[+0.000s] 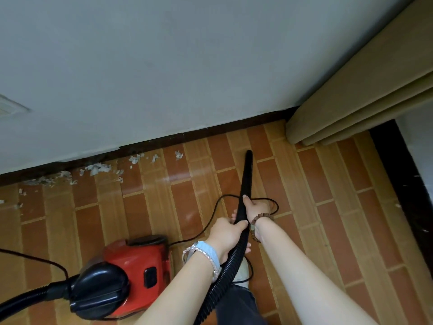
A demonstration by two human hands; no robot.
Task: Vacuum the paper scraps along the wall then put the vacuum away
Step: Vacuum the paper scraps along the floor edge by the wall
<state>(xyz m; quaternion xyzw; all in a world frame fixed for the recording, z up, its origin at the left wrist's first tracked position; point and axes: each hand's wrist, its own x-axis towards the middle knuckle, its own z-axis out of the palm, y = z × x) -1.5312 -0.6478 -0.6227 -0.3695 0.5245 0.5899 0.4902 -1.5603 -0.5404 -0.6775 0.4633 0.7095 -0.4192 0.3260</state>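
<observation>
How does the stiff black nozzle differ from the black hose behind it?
The nozzle is smooth, straight and tapers to a narrow tip near the floor; the hose is ribbed and curves back towards the person. The right hand grips the nozzle, while the left hand holds where nozzle meets hose. Both are black parts of one tube.

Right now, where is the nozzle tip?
In the head view, the nozzle tip rests on the floor near the baseboard, right of the scraps and left of the curtain.
</observation>
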